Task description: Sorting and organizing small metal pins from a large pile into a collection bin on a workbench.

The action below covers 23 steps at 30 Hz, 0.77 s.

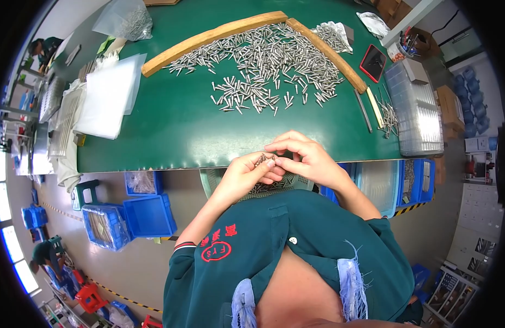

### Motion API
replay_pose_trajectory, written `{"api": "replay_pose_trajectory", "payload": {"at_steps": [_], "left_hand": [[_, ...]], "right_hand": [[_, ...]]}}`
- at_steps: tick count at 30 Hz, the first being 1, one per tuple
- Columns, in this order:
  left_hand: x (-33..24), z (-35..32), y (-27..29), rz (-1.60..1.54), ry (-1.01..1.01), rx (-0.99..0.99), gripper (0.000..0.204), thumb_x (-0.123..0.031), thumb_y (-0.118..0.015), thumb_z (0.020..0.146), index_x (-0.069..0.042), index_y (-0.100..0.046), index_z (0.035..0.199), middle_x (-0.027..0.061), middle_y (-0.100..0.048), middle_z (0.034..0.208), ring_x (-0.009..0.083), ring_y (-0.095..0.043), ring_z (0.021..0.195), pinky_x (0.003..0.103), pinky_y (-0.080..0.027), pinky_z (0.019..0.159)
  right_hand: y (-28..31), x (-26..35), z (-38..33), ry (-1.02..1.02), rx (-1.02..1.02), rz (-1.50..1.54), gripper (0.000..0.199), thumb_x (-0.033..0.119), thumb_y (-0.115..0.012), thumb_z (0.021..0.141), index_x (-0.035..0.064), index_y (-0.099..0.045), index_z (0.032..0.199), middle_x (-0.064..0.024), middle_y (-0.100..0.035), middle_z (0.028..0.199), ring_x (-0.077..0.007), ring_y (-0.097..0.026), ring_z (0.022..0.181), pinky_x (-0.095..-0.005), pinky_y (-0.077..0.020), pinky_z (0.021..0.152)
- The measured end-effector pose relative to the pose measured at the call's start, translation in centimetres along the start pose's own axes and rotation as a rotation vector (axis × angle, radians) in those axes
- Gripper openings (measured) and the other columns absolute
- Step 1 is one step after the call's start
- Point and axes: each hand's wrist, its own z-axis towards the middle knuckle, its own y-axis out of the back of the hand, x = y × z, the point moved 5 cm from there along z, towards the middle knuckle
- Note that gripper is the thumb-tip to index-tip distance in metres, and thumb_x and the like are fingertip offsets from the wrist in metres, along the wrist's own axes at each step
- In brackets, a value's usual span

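Note:
At the near edge of the green table (181, 136), my two hands meet over a pale green basket (210, 180) with small metal parts in it. My left hand (246, 174) is closed around several small metal pins (261, 159), which show between its thumb and fingers. The thumb and fingertips of my right hand (306, 157) pinch together at these pins; its other fingers arch above. Whether a single pin sits in that pinch is too small to make out. Farther up the table lies a large loose pile of silvery metal pins (274, 54).
Two wooden bars (214, 41) border the pile in an angle. A red-edged phone (373, 63), a thin dark rod (363, 111) and stacked clear trays (411, 115) lie right. White sheets (107, 104) lie left. Blue crates (150, 215) stand below the table; other people work at far left.

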Motion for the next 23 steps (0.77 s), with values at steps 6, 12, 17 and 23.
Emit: {"api": "replay_pose_trajectory", "payload": {"at_steps": [6, 12, 17, 23], "left_hand": [[-0.3, 0.0, -0.1, 0.084, -0.041, 0.003, 0.028, -0.02, -0.049, 0.099, 0.002, -0.059, 0.112, 0.0112, -0.068, 0.094, 0.0165, -0.068, 0.087, 0.028, -0.055, 0.074], [-0.4, 0.1, 0.5, 0.316, -0.045, -0.084, 0.024, -0.017, -0.054, 0.095, 0.003, -0.062, 0.107, 0.0104, -0.071, 0.087, 0.0138, -0.068, 0.082, 0.026, -0.055, 0.073], [-0.9, 0.2, 0.6, 0.329, -0.028, -0.041, 0.019, -0.01, -0.057, 0.092, 0.004, -0.062, 0.103, 0.0104, -0.071, 0.088, 0.0133, -0.068, 0.082, 0.026, -0.055, 0.074], [-1.4, 0.1, 0.2, 0.153, 0.057, 0.054, 0.024, -0.006, -0.056, 0.093, 0.004, -0.056, 0.115, 0.0128, -0.069, 0.094, 0.014, -0.067, 0.085, 0.025, -0.054, 0.076]], "right_hand": [[0.0, -0.3, 0.2, 0.011, -0.013, 0.124, 0.025, 0.005, -0.062, 0.087, 0.0061, -0.067, 0.112, -0.0056, -0.06, 0.105, -0.0143, -0.058, 0.095, -0.0267, -0.048, 0.078], [-1.0, 1.0, 0.3, 0.358, -0.121, -0.363, 0.018, 0.004, -0.067, 0.081, 0.0065, -0.069, 0.099, -0.0047, -0.064, 0.095, -0.0177, -0.063, 0.085, -0.0283, -0.0514, 0.07], [-1.4, -0.4, 0.3, 0.263, -0.158, -0.251, 0.012, 0.005, -0.067, 0.082, 0.0062, -0.068, 0.094, -0.0039, -0.065, 0.091, -0.0145, -0.063, 0.079, -0.0274, -0.0504, 0.066], [-2.0, -4.3, 0.3, -0.282, -0.047, 0.579, 0.014, 0.012, -0.06, 0.093, 0.0101, -0.067, 0.104, -0.0029, -0.065, 0.092, -0.008, -0.057, 0.071, -0.0218, -0.0465, 0.064]]}}
